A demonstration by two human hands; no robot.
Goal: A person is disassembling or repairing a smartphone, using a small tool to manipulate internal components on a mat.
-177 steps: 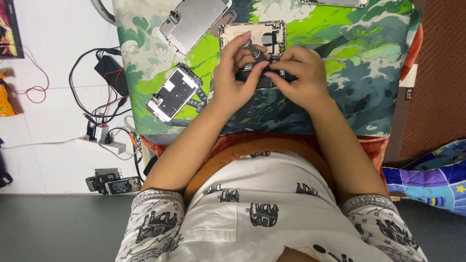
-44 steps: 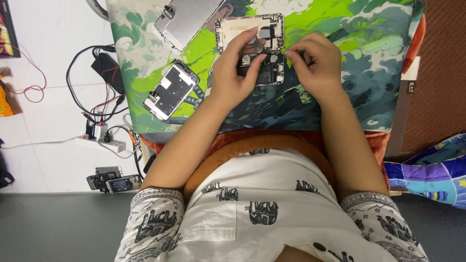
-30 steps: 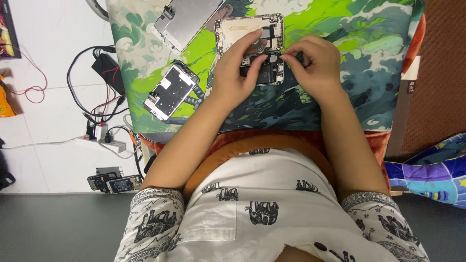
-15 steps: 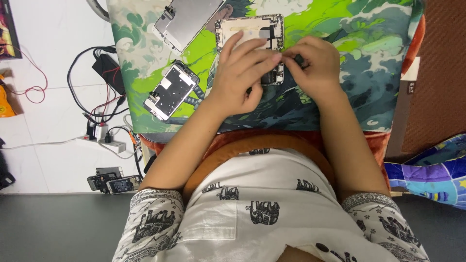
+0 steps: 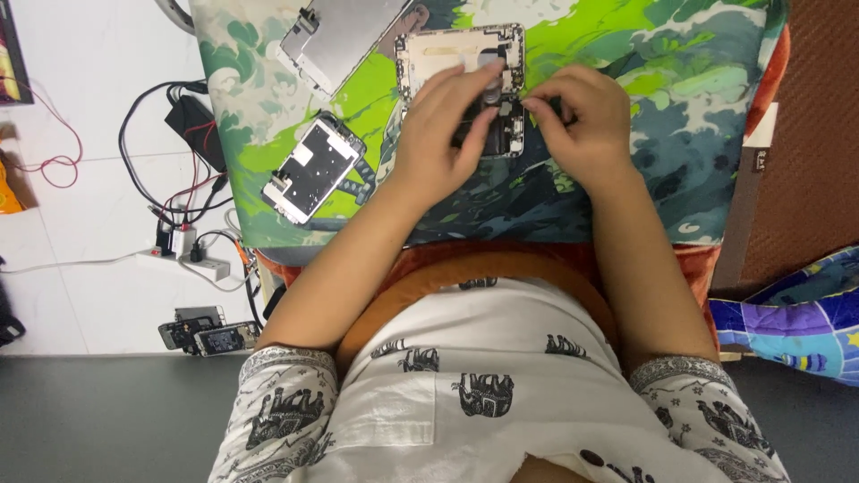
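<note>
Left hand (image 5: 443,134) spread flat — right hand (image 5: 582,116) curled, fingertips pinched.

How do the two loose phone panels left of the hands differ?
The upper panel shows a plain grey metal back and is partly cut off by the frame's top edge. The lower panel is fully in view, with a white frame and dark inner parts. The upper one lies close to the opened phone body; the lower one lies near the mat's left edge. Both lie flat, tilted alike, untouched by either hand.
</note>
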